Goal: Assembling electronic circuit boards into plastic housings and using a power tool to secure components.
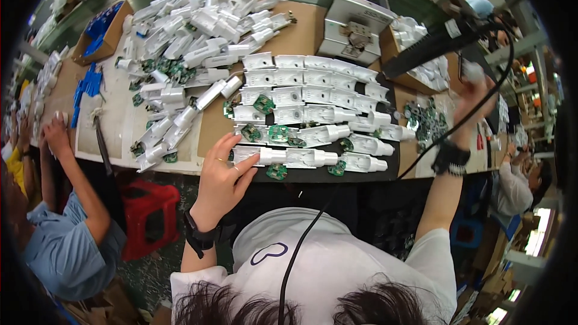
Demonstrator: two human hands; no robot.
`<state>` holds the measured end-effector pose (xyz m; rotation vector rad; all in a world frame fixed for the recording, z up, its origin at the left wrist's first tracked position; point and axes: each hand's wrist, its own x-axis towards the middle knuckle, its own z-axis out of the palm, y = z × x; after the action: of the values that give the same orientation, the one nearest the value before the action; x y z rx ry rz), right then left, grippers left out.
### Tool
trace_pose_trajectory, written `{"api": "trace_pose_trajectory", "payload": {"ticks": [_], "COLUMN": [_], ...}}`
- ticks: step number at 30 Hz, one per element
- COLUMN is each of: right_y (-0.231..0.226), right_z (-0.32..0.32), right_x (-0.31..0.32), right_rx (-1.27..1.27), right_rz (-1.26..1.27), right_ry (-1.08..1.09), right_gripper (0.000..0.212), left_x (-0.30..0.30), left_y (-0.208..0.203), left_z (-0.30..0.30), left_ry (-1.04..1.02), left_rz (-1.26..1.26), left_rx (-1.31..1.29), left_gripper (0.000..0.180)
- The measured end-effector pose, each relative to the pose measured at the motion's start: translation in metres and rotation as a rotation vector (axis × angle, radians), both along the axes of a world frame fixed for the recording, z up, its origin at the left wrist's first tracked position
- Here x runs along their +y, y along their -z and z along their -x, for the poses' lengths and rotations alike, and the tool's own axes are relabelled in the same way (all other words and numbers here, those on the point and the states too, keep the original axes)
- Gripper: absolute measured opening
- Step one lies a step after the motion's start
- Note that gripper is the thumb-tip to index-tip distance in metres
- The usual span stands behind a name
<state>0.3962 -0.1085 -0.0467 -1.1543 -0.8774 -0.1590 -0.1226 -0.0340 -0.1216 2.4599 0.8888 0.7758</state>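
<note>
While the left hand rests with fingers spread on the nearest white plastic housing at the front edge of the counter, the right hand is raised and closed around a black powered screwdriver with a trailing cord. The housing looks light, stiff and smooth (probably a little slippery), best pinned flat across its wide body. Roughly twenty-five such housings lie in about six rows on the dark mat, with some eight green circuit boards among them; the pile beyond is too tangled to count.
</note>
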Motion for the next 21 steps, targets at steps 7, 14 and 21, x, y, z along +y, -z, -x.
{"api": "trace_pose_trajectory", "payload": {"ticks": [7,14,21], "right_y": [-0.075,-0.039,0.014], "right_z": [0.155,0.224,0.257], "right_x": [-0.056,-0.02,0.028], "right_rx": [0.06,-0.79,-0.826], "right_rz": [-0.555,0.562,0.819], "right_ry": [-0.213,-0.484,-0.727], "right_gripper": [0.029,0.026,0.019], "left_x": [0.004,0.014,0.027], "left_y": [-0.013,-0.016,-0.022], "left_z": [-0.014,-0.044,-0.063], "left_ry": [0.025,0.045,0.063], "left_rz": [-0.073,-0.12,-0.091], "left_rx": [-0.035,0.031,0.222], "left_gripper": [0.023,0.022,0.026]}}
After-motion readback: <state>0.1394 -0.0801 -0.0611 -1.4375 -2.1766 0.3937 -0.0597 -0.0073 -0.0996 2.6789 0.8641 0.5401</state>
